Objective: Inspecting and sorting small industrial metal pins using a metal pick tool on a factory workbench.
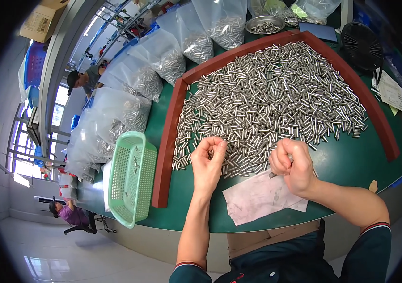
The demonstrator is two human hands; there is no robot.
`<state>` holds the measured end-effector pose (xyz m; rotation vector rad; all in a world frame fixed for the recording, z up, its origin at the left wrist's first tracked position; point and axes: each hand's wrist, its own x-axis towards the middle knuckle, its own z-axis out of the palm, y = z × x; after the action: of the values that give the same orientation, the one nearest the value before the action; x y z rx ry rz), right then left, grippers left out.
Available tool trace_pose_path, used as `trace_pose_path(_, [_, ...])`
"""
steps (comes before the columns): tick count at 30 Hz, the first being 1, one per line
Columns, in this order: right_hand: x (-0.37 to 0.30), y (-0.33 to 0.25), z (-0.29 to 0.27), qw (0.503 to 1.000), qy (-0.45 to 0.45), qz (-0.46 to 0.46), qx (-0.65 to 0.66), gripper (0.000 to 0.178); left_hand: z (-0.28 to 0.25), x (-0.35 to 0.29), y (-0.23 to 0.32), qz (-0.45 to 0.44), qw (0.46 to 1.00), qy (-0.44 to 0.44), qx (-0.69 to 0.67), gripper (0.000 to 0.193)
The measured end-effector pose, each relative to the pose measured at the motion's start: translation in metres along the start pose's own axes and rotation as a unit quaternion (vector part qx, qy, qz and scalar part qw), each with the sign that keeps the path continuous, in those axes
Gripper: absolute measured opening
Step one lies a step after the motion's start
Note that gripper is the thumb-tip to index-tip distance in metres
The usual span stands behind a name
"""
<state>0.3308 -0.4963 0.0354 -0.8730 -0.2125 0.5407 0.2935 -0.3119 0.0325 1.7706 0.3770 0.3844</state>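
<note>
A wide heap of small shiny metal pins [276, 94] covers the green table [342, 165]. At its near edge, my left hand [208, 162] is closed, thumb against forefinger; whatever it pinches is too small to make out. My right hand [295, 165] is curled into a fist over a stained pale pink cloth [253, 200]. A short grey end, like one of the pins, sticks out under its fingers. The cloth lies flat between my forearms, its far edge against the heap.
Dark red bars [167, 151] fence the heap on its left, far and right sides. Left of them stands a green plastic basket [151, 174] with a few pins inside. Clear bags [170, 61] of pins line the far left. A metal bowl [264, 26] and black fan [362, 46] stand behind.
</note>
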Motion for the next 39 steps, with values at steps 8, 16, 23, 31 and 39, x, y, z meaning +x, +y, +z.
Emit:
trace_pose_path(8, [0.001, -0.001, 0.001, 1.000, -0.017, 0.002, 0.014, 0.037, 0.004, 0.003, -0.006, 0.180, 0.925, 0.010, 0.334, 0.014])
trace_pose_path(16, [0.001, -0.001, -0.003, 1.000, -0.019, -0.004, 0.014, 0.036, -0.010, -0.002, -0.002, -0.121, 0.921, -0.157, -0.335, 0.008])
trace_pose_path(23, [0.000, -0.001, 0.002, 1.000, -0.006, 0.000, -0.005, 0.038, -0.020, -0.005, -0.011, -0.122, 0.902, -0.159, -0.382, 0.013])
trace_pose_path(31, [-0.001, 0.001, -0.001, 1.000, -0.017, -0.004, 0.016, 0.035, -0.020, -0.005, -0.012, -0.137, 0.900, -0.154, -0.385, 0.016])
trace_pose_path(39, [0.000, 0.000, 0.000, 1.000, -0.014, 0.001, 0.018, 0.034, -0.018, -0.005, -0.003, -0.162, 0.886, -0.125, -0.415, 0.027])
